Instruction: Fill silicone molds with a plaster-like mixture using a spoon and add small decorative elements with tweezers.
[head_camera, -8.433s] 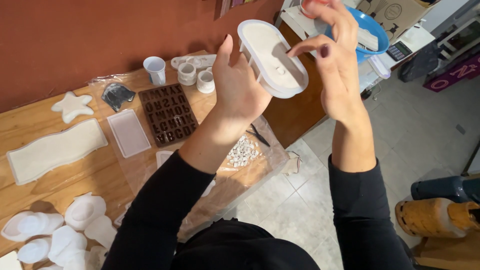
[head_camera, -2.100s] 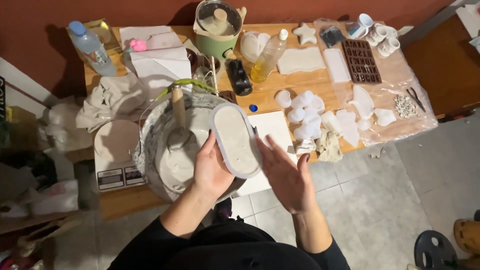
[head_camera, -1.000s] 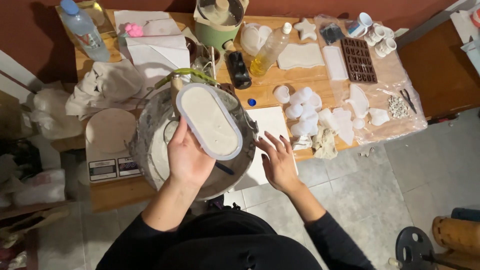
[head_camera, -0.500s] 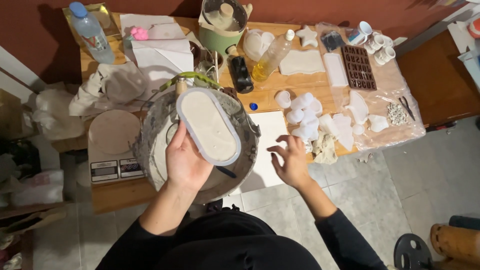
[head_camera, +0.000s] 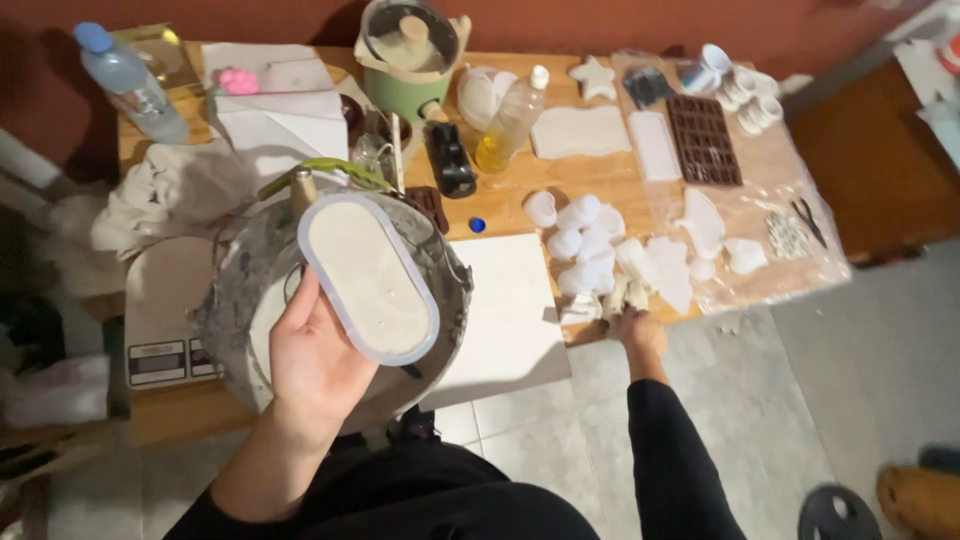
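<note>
My left hand (head_camera: 318, 362) holds an oval white mould (head_camera: 367, 275) filled level with pale wet plaster, gripping it from below over a large grey mixing bucket (head_camera: 250, 290). A wooden-handled tool (head_camera: 302, 187) stands in the bucket. My right hand (head_camera: 640, 325) reaches down to the table's front edge beside a cluster of small white cast pieces (head_camera: 585, 250); whether its fingers grip anything cannot be told.
The wooden table (head_camera: 510, 190) carries a white board (head_camera: 505, 310), a brown letter mould (head_camera: 703, 140), a green pot (head_camera: 408, 45), an oil bottle (head_camera: 510, 120), a water bottle (head_camera: 130, 80), white cloths (head_camera: 170, 195) and a scale (head_camera: 160, 320). Tiled floor lies below.
My right hand has moved right and away from the mould, down to the cast pieces at the table edge. The left hand keeps the filled mould over the bucket.
</note>
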